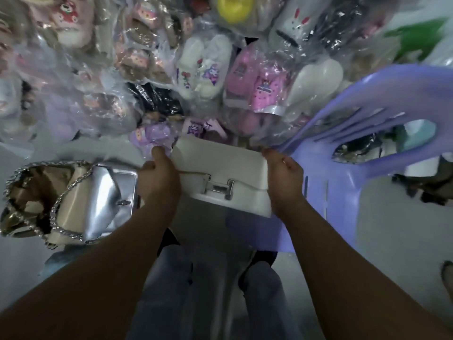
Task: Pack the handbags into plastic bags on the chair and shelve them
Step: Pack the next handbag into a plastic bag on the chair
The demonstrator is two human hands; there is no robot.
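Note:
A white handbag (220, 165) with a silver H-shaped clasp is held in the air between both hands, over the front of the purple plastic chair (382, 114). My left hand (158, 175) grips its left end and my right hand (282, 177) grips its right end. A clear plastic bag (245, 229) seems to hang below the handbag, hard to make out. On the floor at the left lie a silver handbag (110, 197) with a chain strap and a gold one (27, 192).
Ahead is a big pile of plastic-wrapped shoes and slippers (203, 69), white, pink, yellow and black. The pale floor (392, 229) shows at the right of the chair. My legs in jeans (208, 290) are below.

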